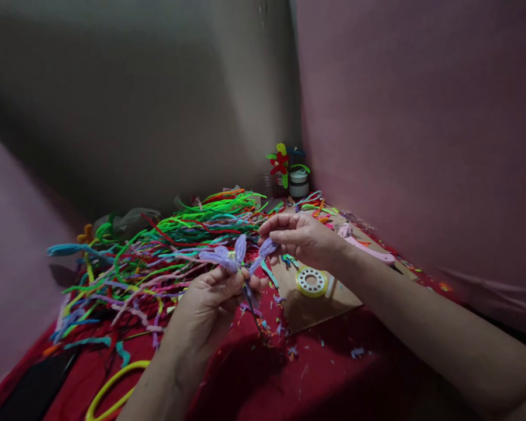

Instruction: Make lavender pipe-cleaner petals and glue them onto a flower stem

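Observation:
My left hand [213, 298] is closed in a pinch around the base of a purple pipe-cleaner flower [240, 250]. Its fuzzy looped petals spread above my fingers around a pale yellow centre, and a dark thin stem [257, 321] runs down below. In my right hand [304, 234], thumb and fingers pinch a separate-looking purple pipe-cleaner petal [267, 248], just right of the flower. The petal's lower end reaches toward my left fingertips; whether it is joined there I cannot tell.
A big heap of colourful pipe cleaners [158, 275] covers the left. On cardboard [307, 313] lies a yellow-and-white tape roll [312, 282], with a pink-handled tool [372, 251] beyond. Yellow scissor-like handles [114, 383] and a dark flat object [35, 386] lie front left. Finished flowers [280, 164] stand behind.

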The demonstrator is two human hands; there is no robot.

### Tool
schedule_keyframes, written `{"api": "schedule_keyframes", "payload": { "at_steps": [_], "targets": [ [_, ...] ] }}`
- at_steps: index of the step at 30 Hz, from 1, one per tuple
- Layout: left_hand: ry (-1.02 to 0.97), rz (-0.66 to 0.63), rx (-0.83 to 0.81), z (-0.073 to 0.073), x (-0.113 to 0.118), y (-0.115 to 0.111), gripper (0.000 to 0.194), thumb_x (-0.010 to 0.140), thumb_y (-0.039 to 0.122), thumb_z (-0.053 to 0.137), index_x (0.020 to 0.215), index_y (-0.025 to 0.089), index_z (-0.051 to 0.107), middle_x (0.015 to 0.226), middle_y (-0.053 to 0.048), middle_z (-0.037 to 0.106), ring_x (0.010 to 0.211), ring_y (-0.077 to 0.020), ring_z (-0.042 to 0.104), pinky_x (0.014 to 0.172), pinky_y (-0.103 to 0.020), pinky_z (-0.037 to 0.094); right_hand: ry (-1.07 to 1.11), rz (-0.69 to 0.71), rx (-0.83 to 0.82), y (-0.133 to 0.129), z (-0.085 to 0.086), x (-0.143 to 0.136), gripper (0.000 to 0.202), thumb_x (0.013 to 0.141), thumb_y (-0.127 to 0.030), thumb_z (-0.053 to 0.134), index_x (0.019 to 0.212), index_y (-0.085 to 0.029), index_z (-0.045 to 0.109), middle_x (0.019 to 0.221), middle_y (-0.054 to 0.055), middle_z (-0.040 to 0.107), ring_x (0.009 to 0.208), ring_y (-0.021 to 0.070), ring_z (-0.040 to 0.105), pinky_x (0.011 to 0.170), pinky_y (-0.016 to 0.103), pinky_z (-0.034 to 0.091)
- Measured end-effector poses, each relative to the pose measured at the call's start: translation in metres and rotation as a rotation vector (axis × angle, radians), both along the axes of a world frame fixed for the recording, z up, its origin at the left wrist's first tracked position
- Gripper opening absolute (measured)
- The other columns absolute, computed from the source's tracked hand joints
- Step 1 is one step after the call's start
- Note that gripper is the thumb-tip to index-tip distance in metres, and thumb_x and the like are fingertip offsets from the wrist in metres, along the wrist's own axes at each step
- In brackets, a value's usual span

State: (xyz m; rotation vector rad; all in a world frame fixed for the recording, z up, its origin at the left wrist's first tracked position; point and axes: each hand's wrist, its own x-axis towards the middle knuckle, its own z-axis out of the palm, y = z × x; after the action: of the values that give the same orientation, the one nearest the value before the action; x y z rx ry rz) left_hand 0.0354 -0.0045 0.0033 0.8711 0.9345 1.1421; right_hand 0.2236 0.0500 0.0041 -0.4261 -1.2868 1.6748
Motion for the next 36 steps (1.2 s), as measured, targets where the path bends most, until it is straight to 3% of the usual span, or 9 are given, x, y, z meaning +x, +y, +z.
{"api": "schedule_keyframes", "payload": {
  "at_steps": [7,9,13,16,20,25,29,33,36],
  "targets": [
    [-0.015,-0.002,-0.013,0.003,0.001,-0.002,0.024,0.047,0.018,0.085,0.062,0.01,0.069,0.059,-0.008,0.069,0.057,-0.0123,0.063,0.057,-0.016,0.05,-0.085,-0.199,0.006,-0.015,0.0,0.01,0.024,0.076,-0.034,0.061,0.091,-0.014,0.059,0.079,0.005,0.062,0.065,0.0138,0.06,0.061,0.031,0.05],
    [-0.024,0.023,-0.024,0.004,0.0,-0.003,0.026,0.044,0.017,0.087,0.06,0.01,0.068,0.058,-0.007,0.068,0.053,-0.0107,0.062,0.051,-0.014,0.048,-0.325,-0.421,0.166,-0.021,-0.006,0.025,0.023,0.076,-0.033,0.06,0.092,-0.016,0.06,0.087,0.007,0.062,0.072,0.015,0.059,0.065,0.032,0.048],
    [-0.032,0.051,-0.024,0.001,-0.002,0.0,0.027,0.043,0.018,0.087,0.062,0.011,0.069,0.059,-0.007,0.069,0.053,-0.0107,0.062,0.047,-0.012,0.045,-1.149,-0.975,0.656,-0.035,-0.032,0.069,0.023,0.08,-0.017,0.047,0.097,-0.015,0.062,0.095,0.012,0.061,0.093,0.0244,0.053,0.083,0.042,0.041],
    [-0.055,0.038,-0.021,-0.004,-0.003,0.003,0.028,0.042,0.019,0.087,0.062,0.012,0.069,0.059,-0.006,0.069,0.057,-0.013,0.065,0.049,-0.013,0.047,-1.676,-1.048,0.639,-0.045,-0.05,0.098,0.036,0.079,-0.018,0.045,0.112,-0.008,0.058,0.098,0.019,0.06,0.09,0.0302,0.051,0.075,0.043,0.042],
    [-0.061,0.057,-0.031,-0.01,-0.001,0.005,0.027,0.042,0.019,0.087,0.061,0.014,0.069,0.059,-0.004,0.069,0.06,-0.014,0.067,0.053,-0.013,0.049,-1.863,-0.968,0.57,-0.046,-0.061,0.112,0.047,0.081,-0.013,0.039,0.126,-0.005,0.047,0.099,0.019,0.06,0.086,0.029,0.052,0.073,0.04,0.042],
    [-0.022,0.085,-0.059,-0.018,0.0,0.006,0.026,0.042,0.025,0.087,0.059,0.016,0.069,0.057,-0.004,0.069,0.058,-0.0139,0.066,0.058,-0.016,0.051,-1.804,-0.953,0.534,-0.039,-0.067,0.116,0.047,0.076,-0.012,0.041,0.122,-0.006,0.051,0.097,0.019,0.058,0.087,0.0287,0.053,0.073,0.039,0.043],
    [-0.003,0.118,-0.063,-0.026,-0.001,0.01,0.022,0.047,0.025,0.086,0.06,0.016,0.069,0.06,-0.005,0.07,0.059,-0.0149,0.066,0.061,-0.018,0.052,-1.395,-0.978,0.473,-0.046,-0.055,0.118,0.034,0.072,-0.015,0.047,0.103,-0.013,0.061,0.092,0.014,0.059,0.084,0.0255,0.055,0.073,0.037,0.045],
    [-0.053,0.145,-0.058,-0.031,-0.002,0.014,0.021,0.05,0.022,0.084,0.064,0.016,0.07,0.062,-0.005,0.071,0.061,-0.0157,0.067,0.063,-0.021,0.052,-0.773,-0.636,0.127,-0.049,-0.022,0.102,0.021,0.075,-0.031,0.059,0.095,-0.026,0.064,0.077,0.008,0.062,0.064,0.0204,0.056,0.052,0.031,0.044],
    [-0.108,0.174,-0.049,-0.032,-0.003,0.016,0.019,0.053,0.02,0.083,0.066,0.013,0.07,0.064,-0.005,0.071,0.064,-0.0157,0.067,0.063,-0.02,0.051,-0.408,-0.46,-0.075,-0.038,0.002,0.073,0.022,0.074,-0.04,0.062,0.081,-0.02,0.064,0.063,0.006,0.059,0.05,0.015,0.052,0.044,0.027,0.041]
  ]
}}
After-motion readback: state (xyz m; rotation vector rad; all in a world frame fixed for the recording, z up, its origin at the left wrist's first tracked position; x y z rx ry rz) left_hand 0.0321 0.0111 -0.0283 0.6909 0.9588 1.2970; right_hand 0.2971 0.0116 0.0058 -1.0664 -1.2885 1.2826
